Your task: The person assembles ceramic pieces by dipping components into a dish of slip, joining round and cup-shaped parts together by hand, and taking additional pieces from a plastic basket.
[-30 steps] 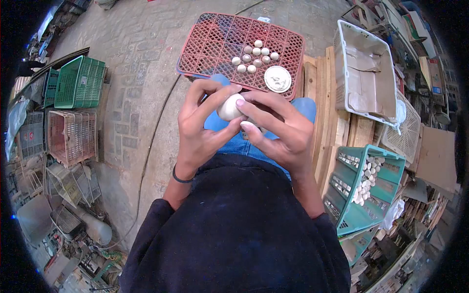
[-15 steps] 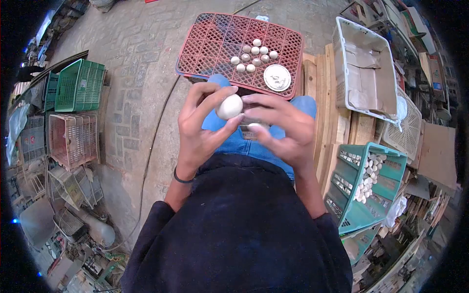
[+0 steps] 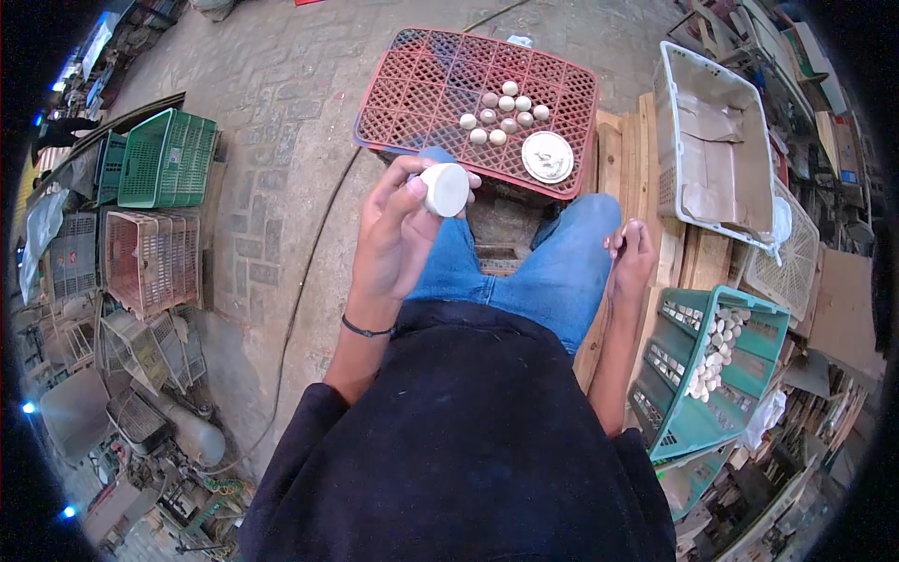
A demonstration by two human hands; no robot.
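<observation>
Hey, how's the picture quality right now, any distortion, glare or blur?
Head view: strong fisheye bending, with a black rounded border; bluish glare spots at lower left; the white piece in the left hand looks fairly clear, but small clutter near the edges is hard to make out.

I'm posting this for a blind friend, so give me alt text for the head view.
A person's left hand holds up a pale, flat-faced round piece; the right hand is curled beside the knee. Ahead, small round pale pieces and a white disc lie on a red lattice crate; to the right, a green crate holds more.
</observation>
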